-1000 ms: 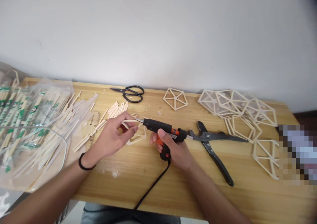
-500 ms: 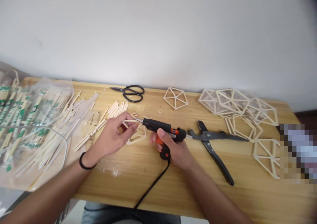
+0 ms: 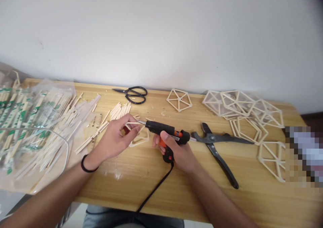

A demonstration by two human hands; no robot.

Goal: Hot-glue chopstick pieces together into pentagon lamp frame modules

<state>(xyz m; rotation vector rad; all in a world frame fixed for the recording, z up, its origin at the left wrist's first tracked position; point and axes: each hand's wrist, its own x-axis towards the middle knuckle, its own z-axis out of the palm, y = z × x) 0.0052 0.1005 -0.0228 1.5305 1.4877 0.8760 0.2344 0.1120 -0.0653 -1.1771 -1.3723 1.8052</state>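
Right hand (image 3: 178, 152) wrapped around glue gun (image 3: 166, 134), finger on the orange trigger; nozzle meets the short stick (image 3: 132, 123) pinched at the left hand's (image 3: 114, 139) fingertips. That grip is closed, just above the stick frame (image 3: 141, 139) on the counter (image 3: 151, 177). Best to keep the nozzle at the stick's end, squeeze lightly, fingers clear of hot glue. Left of the grip, packets (image 3: 22, 120) show green print, probably lettering, too small to read.
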